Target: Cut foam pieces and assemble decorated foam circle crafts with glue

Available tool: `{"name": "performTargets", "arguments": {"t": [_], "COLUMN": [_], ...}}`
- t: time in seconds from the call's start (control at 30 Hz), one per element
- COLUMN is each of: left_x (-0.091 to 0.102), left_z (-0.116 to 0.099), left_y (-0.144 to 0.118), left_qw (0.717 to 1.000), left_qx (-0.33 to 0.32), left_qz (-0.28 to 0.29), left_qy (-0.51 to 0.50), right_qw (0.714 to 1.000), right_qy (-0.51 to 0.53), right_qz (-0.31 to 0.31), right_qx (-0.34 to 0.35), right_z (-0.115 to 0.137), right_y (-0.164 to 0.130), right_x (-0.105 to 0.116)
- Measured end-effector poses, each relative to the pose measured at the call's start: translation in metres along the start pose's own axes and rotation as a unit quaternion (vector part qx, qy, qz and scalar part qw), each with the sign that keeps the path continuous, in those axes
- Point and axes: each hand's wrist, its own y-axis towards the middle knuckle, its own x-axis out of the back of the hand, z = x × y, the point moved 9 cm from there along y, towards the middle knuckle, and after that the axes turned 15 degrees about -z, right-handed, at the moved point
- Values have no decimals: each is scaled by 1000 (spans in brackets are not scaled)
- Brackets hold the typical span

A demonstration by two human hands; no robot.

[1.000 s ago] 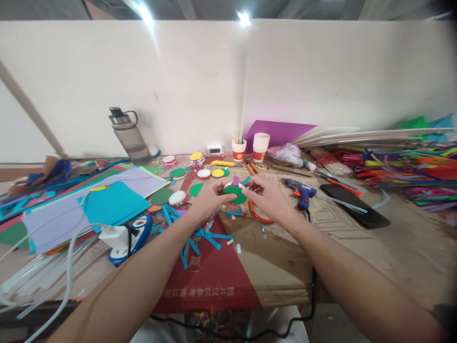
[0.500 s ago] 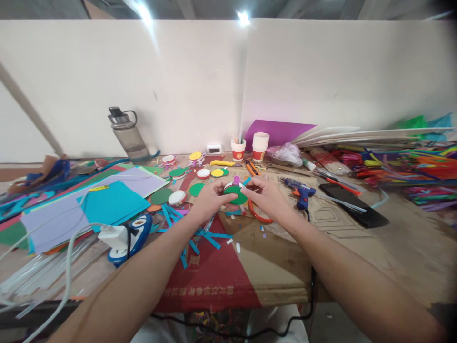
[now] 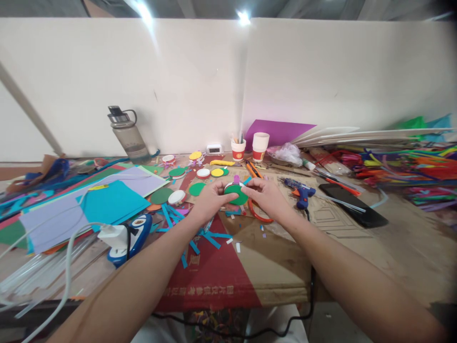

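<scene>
Above the cluttered table, left hand and right hand pinch opposite edges of a green disc between them, its flat face tilted toward the wearer, equally near both.

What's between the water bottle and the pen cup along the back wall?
Head view: between the water bottle and pen cup sit a small white device and round paper-covered lids.

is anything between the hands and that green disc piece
Nothing visible. The left hand and the right hand both grip the green disc piece directly at its edges, above the cardboard.
</scene>
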Motion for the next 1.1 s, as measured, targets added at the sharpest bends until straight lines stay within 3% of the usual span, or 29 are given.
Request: {"name": "performTargets", "arguments": {"t": [0.67, 1.1], "left_x": [-1, -1], "left_z": [7, 4], "left_y": [-2, -3], "left_qw": [998, 999], "left_qx": [47, 37], "left_qz": [-25, -23], "left_qy": [-16, -9], "right_qw": [982, 990], "right_qy": [141, 92], "right_qz": [32, 28], "right_qx": [-123, -101], "right_z": [-18, -13], "right_y": [-3, -1], "right_x": [-11, -9]}}
